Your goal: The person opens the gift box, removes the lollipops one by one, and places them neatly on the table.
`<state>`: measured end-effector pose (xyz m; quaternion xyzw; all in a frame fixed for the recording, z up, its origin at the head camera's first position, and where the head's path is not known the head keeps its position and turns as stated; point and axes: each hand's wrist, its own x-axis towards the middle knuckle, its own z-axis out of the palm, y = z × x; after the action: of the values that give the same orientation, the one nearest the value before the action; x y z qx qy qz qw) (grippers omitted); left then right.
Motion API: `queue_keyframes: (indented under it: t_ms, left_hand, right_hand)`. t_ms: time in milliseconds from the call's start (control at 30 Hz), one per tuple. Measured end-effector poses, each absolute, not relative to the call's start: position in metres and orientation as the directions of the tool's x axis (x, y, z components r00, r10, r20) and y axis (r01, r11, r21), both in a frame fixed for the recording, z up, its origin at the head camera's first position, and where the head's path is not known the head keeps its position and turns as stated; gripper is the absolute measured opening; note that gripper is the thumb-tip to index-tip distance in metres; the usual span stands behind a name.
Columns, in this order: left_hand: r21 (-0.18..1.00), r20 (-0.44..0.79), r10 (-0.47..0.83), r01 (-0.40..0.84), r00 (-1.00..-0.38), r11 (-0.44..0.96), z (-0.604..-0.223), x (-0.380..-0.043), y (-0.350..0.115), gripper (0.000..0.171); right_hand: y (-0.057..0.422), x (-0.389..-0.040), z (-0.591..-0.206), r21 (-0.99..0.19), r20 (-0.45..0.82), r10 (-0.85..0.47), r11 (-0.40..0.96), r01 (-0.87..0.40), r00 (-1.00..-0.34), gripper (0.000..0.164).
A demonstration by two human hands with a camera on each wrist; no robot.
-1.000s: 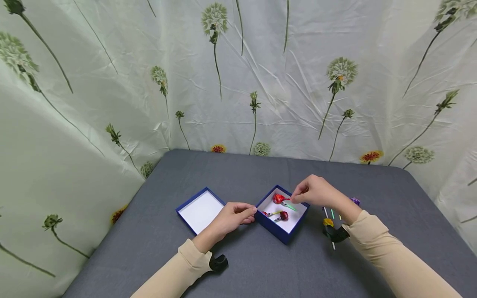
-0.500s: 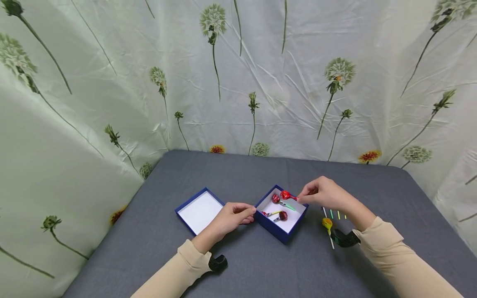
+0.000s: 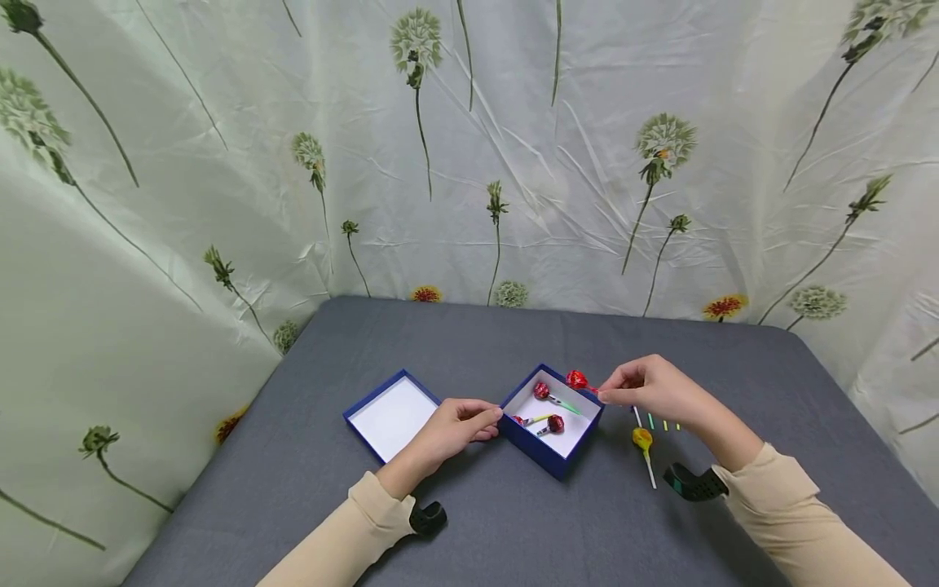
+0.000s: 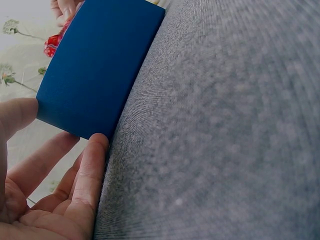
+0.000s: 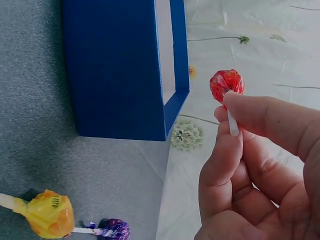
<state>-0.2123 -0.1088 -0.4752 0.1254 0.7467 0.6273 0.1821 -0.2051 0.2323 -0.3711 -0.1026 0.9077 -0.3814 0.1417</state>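
Between thumb and fingertips, my right hand (image 3: pixel 653 391) pinches the stick of a lollipop in a red wrapper (image 3: pixel 576 379), its stick showing in the right wrist view. The lollipop is held above the far right rim of an uncovered blue box (image 3: pixel 546 456) with a white inside. Inside the box lie a dark red lollipop (image 3: pixel 541 390) with a green stick, another dark red lollipop (image 3: pixel 556 424), and a partly hidden red one (image 3: pixel 517 420) by the left wall. My left hand (image 3: pixel 458 424) holds the box's left corner with thumb and fingertips, seen closely in the left wrist view.
Left of the box the blue-edged white lid (image 3: pixel 396 412) lies inside up. On the grey table to the right lies a yellow lollipop (image 3: pixel 642 440), with several coloured sticks (image 3: pixel 650 421) partly behind the right forearm. A purple lollipop (image 5: pixel 116 230) shows in the right wrist view.
My right hand has moved right with the red lollipop, lifting it from inside the box to above the far right rim. The left hand stays at the box corner.
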Motion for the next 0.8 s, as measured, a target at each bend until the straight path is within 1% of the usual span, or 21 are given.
queue_keyframes:
  t_ms: [567,800]
  left_hand:
    - [0.982,-0.116,0.423,-0.040,-0.899,0.184,-0.478,-0.214,-0.109,0.036]
    - [0.982,-0.114,0.428,-0.036,-0.897,0.185,-0.476,-0.214,-0.109,0.036]
  right_hand:
    - [0.257,-0.189,-0.386,-0.786,-0.207,-0.237,0.618,0.017,-0.949,0.030]
    - [0.268,-0.183,-0.389,-0.779,-0.225,-0.208,0.625,0.047,-0.952,0.032]
